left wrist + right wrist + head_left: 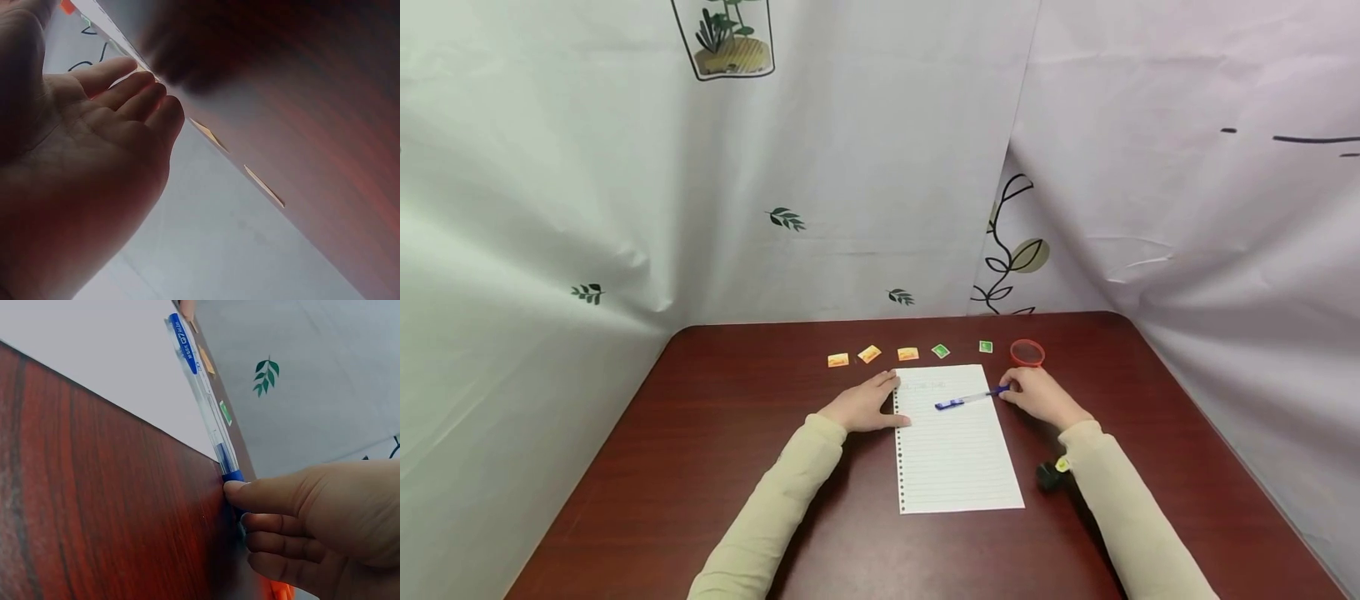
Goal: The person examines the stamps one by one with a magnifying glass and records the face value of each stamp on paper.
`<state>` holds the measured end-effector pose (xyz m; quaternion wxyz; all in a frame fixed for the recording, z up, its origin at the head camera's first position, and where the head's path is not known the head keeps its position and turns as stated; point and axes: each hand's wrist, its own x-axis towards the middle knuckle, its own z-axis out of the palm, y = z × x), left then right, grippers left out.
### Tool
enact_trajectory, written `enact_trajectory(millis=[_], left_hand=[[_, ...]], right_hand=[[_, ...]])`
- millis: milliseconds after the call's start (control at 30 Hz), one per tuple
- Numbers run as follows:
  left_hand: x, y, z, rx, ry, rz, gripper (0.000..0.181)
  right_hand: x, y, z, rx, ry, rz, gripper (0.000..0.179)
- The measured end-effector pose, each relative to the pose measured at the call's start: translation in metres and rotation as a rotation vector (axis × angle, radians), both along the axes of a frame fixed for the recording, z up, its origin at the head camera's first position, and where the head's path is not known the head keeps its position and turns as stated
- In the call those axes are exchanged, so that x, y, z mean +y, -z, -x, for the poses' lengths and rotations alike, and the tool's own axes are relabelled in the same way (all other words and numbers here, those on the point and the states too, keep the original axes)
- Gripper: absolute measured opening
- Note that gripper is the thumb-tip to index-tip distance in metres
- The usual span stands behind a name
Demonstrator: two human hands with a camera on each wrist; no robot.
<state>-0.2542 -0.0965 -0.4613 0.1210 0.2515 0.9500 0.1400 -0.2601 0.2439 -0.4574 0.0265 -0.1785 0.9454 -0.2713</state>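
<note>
A lined sheet of paper with punched holes down its left edge lies on the table. My left hand rests at that edge, fingers extended and thumb on the sheet; its palm fills much of the left wrist view. Beyond the sheet's right edge, my right hand pinches a blue clear-barrelled pen by its blue grip end. In the right wrist view the pen slants across the paper, its clip end over the sheet and its tip hidden by the fingers.
Behind the sheet lie three small orange stamp-like pieces and two green ones. A red round-rimmed object sits beyond my right hand. Beside the right forearm is a small dark object with a yellow part. Printed cloth hangs behind the table.
</note>
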Motion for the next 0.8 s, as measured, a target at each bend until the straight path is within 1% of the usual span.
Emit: enact_trajectory(millis=[167,300,433,533,800], left_hand=[[0.001,-0.002,0.0,-0.015,-0.002,0.012,0.087],[0.001,-0.001,-0.001,-0.021,-0.006,0.015,0.088],[0.001,0.0,-0.001,-0.024,-0.011,0.013,0.088],[0.001,-0.001,-0.002,-0.022,-0.017,0.008,0.088],[0.002,-0.002,-0.003,-0.017,-0.017,0.004,0.087]], right_hand=[[-0.001,0.001,0.001,0.026,-0.017,-0.018,0.011],[-0.002,0.003,0.001,0.049,-0.024,-0.043,0.008],[-0.002,0.005,0.0,0.053,-0.019,-0.056,0.009],[-0.003,0.003,0.0,0.057,-0.007,-0.037,0.01],[-0.002,-0.006,-0.001,0.061,0.033,0.056,0.013]])
